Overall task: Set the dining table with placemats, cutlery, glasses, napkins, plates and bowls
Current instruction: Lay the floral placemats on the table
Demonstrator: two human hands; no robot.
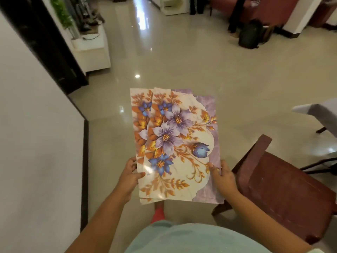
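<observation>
So I'm right at the start of the table setting: I've got the stack of floral placemats out in front of me at about waist height, and nothing's been laid down yet as far as I can see. My left hand grips the near left edge, thumb curled over the top and fingers tucked underneath, and my right hand pinches the near right edge the same way. The mats are a bit fanned out, at least two or three showing, so I'd guess the next move is carrying them to the tabletop and peeling them off one per seat, which needs one hand holding the pile while the other slides the top one free. The only bit of table I might be seeing is a pale corner far right, can't say for sure. A dark red wooden chair sits just to my right, so I'll have to step around it. The shiny tiled floor ahead looks open, with a black backpack well off in the distance.
</observation>
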